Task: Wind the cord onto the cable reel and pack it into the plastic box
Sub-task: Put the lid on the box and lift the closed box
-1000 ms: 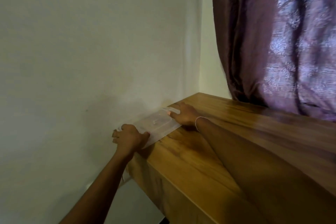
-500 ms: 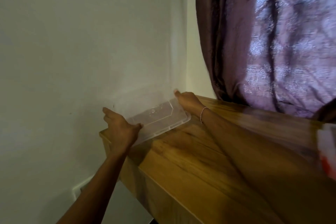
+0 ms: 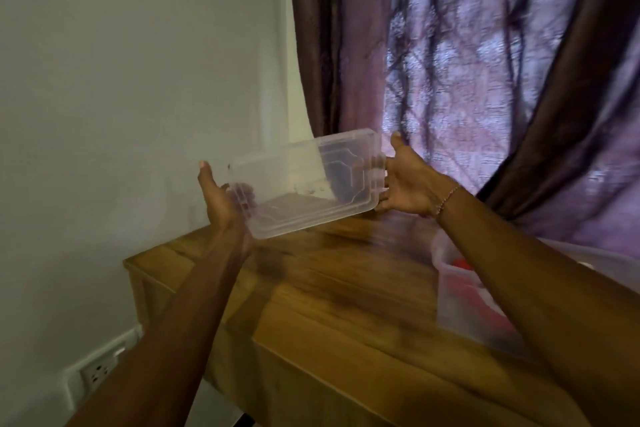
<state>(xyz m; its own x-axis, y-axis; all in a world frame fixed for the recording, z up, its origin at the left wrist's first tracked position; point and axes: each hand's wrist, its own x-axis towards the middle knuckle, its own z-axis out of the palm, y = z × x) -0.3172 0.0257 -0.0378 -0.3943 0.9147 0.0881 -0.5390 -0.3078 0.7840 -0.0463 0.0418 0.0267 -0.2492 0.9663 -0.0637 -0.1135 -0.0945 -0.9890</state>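
A wooden surface (image 3: 346, 305) stands against the wall; near its right edge rests a clear plastic box (image 3: 464, 305) holding something red.

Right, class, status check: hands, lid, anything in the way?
Left hand and right hand grip the clear lid by its ends, above the table. Plastic box under right forearm. Nothing blocking.

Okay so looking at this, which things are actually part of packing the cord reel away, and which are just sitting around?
Part of the job:
- clear lid, held off the table between left hand and right hand
- plastic box with something red inside

Just around:
- wooden table
- curtain
- wall socket
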